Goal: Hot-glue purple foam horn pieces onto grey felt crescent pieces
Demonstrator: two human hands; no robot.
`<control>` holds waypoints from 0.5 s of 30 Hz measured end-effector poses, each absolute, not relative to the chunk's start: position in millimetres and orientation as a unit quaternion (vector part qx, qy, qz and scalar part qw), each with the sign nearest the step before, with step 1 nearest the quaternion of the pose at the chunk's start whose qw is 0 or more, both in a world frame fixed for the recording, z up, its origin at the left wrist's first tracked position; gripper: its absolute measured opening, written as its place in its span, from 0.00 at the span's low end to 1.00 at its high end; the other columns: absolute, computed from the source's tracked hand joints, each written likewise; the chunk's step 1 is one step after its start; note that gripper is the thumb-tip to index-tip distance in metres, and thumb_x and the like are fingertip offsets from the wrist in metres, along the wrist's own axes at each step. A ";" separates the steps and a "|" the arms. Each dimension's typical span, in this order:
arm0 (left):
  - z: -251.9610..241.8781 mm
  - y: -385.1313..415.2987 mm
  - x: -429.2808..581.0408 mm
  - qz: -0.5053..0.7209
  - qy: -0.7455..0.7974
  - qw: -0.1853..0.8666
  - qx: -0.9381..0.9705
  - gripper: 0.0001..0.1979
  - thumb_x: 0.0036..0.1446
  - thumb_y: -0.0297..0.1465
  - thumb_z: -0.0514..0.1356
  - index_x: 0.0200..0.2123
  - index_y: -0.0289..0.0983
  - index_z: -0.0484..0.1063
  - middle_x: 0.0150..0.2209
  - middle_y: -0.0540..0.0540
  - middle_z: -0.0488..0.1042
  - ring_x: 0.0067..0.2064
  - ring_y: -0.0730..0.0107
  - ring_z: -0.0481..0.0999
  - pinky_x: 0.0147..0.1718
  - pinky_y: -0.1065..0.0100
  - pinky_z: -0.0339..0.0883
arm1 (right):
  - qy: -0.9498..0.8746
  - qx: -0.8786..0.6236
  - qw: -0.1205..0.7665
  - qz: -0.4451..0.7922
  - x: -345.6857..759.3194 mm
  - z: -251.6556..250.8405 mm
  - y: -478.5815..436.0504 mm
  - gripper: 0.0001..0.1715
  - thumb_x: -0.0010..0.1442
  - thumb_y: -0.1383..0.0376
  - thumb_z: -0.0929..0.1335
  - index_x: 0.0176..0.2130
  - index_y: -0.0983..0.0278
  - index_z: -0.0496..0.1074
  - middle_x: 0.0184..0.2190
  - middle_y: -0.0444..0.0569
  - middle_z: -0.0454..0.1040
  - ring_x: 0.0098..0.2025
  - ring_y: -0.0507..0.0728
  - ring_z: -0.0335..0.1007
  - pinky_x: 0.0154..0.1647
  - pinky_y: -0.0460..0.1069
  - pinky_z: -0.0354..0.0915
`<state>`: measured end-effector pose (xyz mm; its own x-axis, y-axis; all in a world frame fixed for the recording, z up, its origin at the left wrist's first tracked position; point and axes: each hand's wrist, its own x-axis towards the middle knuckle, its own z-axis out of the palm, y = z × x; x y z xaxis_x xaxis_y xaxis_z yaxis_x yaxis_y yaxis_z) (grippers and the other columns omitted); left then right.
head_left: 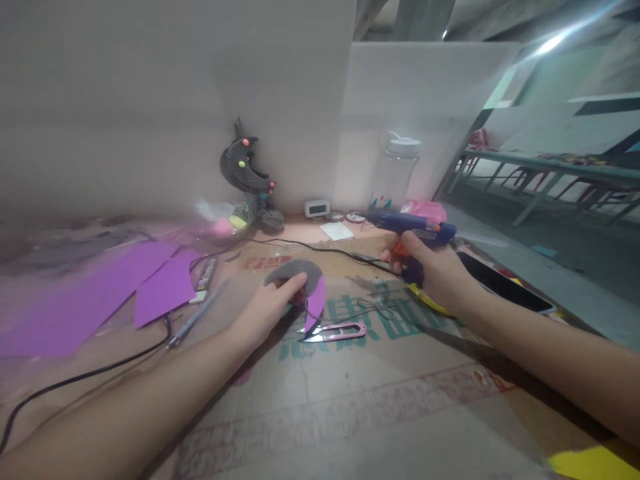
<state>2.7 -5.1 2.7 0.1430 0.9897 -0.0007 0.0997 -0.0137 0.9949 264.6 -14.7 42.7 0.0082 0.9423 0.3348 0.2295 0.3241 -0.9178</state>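
My left hand [289, 295] pinches a grey crescent-shaped piece [300, 269] just above the cardboard. A strip of purple paper [316, 303] runs down along the crescent's right end. Below its tip lies a pair of pink-handled thread snips [340, 331], and a thin dark cord [377, 308] loops beside them. Raised to the right, my right hand [425, 260] is wrapped round the handle of a blue glue gun [413, 223] with an orange trigger. The gun's nozzle points left, apart from the crescent.
Purple sheets [107, 290] and a pen [193, 323] lie at left. A finished-looking dark crescent ornament [243, 163] stands at the back, near a small digital clock [317, 209] and a clear jar [395, 173]. A black phone [505, 283] lies under my right forearm; a black cable [320, 248] crosses the cardboard.
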 end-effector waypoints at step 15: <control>3.8 -4.5 1.3 0.390 0.525 0.451 0.608 0.20 0.53 0.47 0.59 0.20 0.37 0.66 0.21 0.53 0.68 0.28 0.68 0.68 0.33 0.68 0.58 | -0.673 -0.651 0.326 0.127 285.3 51.5 108.7 0.17 0.57 0.58 0.69 0.43 0.66 0.76 0.33 0.50 0.78 0.33 0.55 0.72 0.38 0.48 0.66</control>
<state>1.3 -4.5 3.8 0.1453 0.9894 0.0013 0.2861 -0.0432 0.9572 285.3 108.7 51.5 0.0613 0.9599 0.2734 0.7943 0.1189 -0.5957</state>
